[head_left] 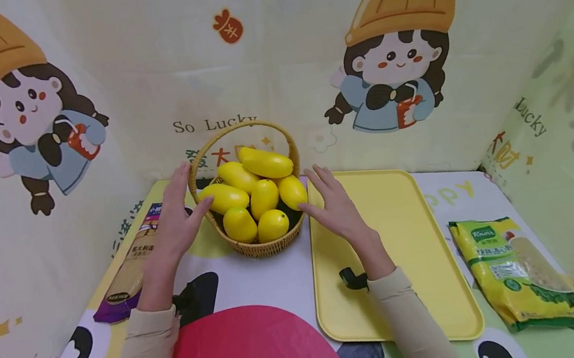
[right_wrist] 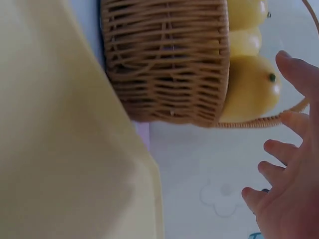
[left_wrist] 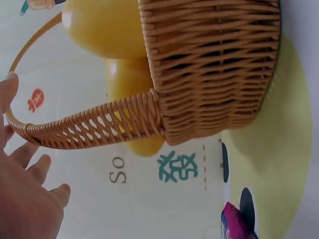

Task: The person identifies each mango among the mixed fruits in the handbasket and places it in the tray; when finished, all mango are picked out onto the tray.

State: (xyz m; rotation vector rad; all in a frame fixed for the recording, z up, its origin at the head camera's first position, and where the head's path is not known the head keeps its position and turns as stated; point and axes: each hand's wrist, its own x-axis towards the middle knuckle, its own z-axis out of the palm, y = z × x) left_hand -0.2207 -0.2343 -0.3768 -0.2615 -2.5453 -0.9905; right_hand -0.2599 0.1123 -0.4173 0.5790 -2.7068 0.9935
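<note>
A woven wicker basket (head_left: pixel 262 249) with a tall arched handle stands near the back wall, heaped with several yellow mangoes (head_left: pixel 265 198). My left hand (head_left: pixel 171 226) is raised at its left side, fingers spread and thumb towards the fruit. In the left wrist view that hand (left_wrist: pixel 30 199) is close by the basket handle (left_wrist: pixel 94 127); whether it touches is unclear. On the other side my right hand (head_left: pixel 337 205) spreads its fingers, the thumb near the rightmost mango. The right wrist view shows these fingers (right_wrist: pixel 279 149) beside the mangoes, gripping nothing.
A yellow tray (head_left: pixel 404 212) lies right of the basket, beneath my right forearm. At the far right is a yellow-green Knorr bag (head_left: pixel 519 273). A purple-ended pasta packet (head_left: pixel 133 263) lies left, partly behind my left arm. Printed cloth walls (head_left: pixel 286 83) enclose the table.
</note>
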